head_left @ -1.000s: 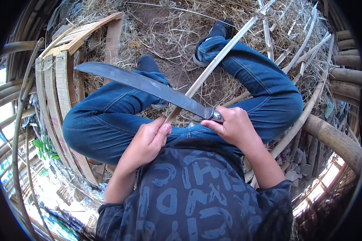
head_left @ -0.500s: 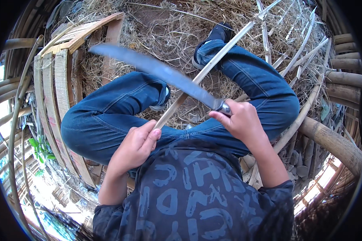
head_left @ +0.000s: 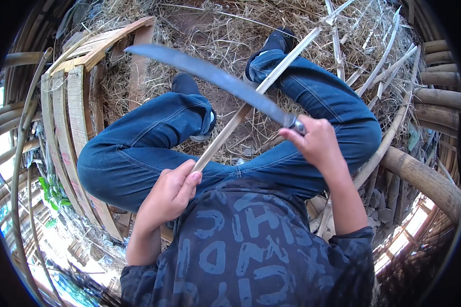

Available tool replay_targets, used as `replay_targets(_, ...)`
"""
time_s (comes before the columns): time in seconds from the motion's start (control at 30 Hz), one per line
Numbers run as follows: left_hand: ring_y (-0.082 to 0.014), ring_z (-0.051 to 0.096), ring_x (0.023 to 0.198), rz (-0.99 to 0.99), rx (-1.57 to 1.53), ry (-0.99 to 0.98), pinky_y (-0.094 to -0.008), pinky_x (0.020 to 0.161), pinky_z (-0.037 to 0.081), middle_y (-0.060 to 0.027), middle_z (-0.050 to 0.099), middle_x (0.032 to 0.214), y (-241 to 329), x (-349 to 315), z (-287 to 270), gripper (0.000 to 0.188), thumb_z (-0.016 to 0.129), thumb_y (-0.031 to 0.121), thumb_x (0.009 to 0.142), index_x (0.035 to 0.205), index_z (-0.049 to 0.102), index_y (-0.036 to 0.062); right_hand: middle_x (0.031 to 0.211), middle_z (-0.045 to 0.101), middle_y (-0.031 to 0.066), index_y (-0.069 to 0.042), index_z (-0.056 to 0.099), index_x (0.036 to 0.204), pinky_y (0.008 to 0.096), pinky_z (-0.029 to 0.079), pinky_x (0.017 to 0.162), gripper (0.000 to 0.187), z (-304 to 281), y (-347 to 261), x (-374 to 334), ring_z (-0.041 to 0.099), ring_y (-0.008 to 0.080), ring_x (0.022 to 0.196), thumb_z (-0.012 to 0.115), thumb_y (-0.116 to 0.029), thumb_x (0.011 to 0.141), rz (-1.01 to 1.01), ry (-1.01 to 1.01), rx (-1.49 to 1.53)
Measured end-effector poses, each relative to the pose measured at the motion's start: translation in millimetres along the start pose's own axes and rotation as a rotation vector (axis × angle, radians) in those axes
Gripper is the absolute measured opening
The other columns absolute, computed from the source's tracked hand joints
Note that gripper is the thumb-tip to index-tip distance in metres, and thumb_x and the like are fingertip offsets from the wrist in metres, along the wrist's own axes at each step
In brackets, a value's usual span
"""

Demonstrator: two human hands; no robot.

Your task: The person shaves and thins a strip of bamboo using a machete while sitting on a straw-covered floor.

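Note:
My left hand is closed round the near end of a long, pale split bamboo strip. The strip slants up and away to the right, passing over my right lower leg. In my right hand is the handle of a machete, gripped with the fingers wrapped round it. Its long, slightly curved blade points up to the left and crosses over the strip near the middle. Whether the edge touches the strip or hovers just above it, I cannot tell.
My bent legs in blue jeans frame the strip. A wooden slatted crate stands at the left. Dry fibres and shavings cover the ground. More pale strips and a thick bamboo pole lie at the right.
The machete has moved to the right and farther along the strip, away from my left hand. My left hand has shifted slightly down and left, still on the strip.

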State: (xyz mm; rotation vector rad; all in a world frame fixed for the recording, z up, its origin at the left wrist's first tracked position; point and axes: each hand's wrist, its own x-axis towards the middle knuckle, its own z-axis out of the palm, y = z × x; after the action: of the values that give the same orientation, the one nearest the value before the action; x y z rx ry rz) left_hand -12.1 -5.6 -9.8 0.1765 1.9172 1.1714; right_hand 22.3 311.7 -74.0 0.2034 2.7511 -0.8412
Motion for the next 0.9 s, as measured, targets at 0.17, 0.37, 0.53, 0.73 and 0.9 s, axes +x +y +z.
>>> replay_targets(0.17,-0.0096,0.042,0.048,-0.016,0.007,0.001,-0.0274,0.048,0.034,-0.0017,0.045,0.055,-3.7,3.4,-3.6,0.024,0.044,0.012,0.102,0.082,0.05,0.0008,0.059,0.059,0.0217,0.0,0.063,0.07,0.0456,0.049,0.055,0.061,-9.6,13.9,16.7,0.063,0.0418,0.061,0.066,-0.059,0.086,0.158,0.001,0.094)
replay_targets(0.37,-0.0111,0.044,0.047,-0.002,0.058,0.036,-0.0279,0.048,0.035,-0.0027,0.046,0.055,1.9,1.9,-0.4,0.023,0.045,0.012,0.102,0.082,0.05,0.0006,0.062,0.062,0.0213,0.0,0.064,0.073,0.0473,0.051,0.058,0.061,-5.5,-4.5,11.3,0.064,0.0421,0.064,0.065,-0.059,0.086,0.004,-0.056,0.065)
replay_targets(0.53,-0.0265,0.055,0.048,-0.067,0.099,0.007,-0.0359,0.05,0.041,-0.0111,0.052,0.056,0.7,-5.9,-7.4,0.021,0.049,0.014,0.102,0.086,0.051,0.0,0.063,0.063,0.0195,0.0,0.067,0.076,0.045,0.051,0.06,0.059,-17.9,26.3,34.4,0.066,0.0391,0.064,0.067,-0.058,0.086,0.183,-0.066,0.129)
replay_targets(0.73,-0.042,0.06,0.062,0.026,0.317,0.082,-0.0467,0.055,0.043,-0.0183,0.056,0.062,-1.9,7.6,-1.6,0.012,0.052,0.011,0.099,0.094,0.051,0.0005,0.061,0.062,0.0187,0.001,0.065,0.073,0.0442,0.05,0.057,0.058,-15.9,-1.6,30.1,0.066,0.0379,0.061,0.067,-0.055,0.087,0.173,-0.07,0.208)
replay_targets(0.9,-0.0468,0.059,0.072,0.193,0.534,0.271,-0.0488,0.065,0.046,-0.0226,0.061,0.075,-6.7,20.7,2.9,0.008,0.049,0.007,0.098,0.1,0.052,-0.0011,0.058,0.061,0.018,-0.003,0.063,0.072,0.0466,0.052,0.056,0.06,11.5,-35.9,15.0,0.065,0.0378,0.058,0.067,-0.061,0.084,-0.078,-0.103,0.143)
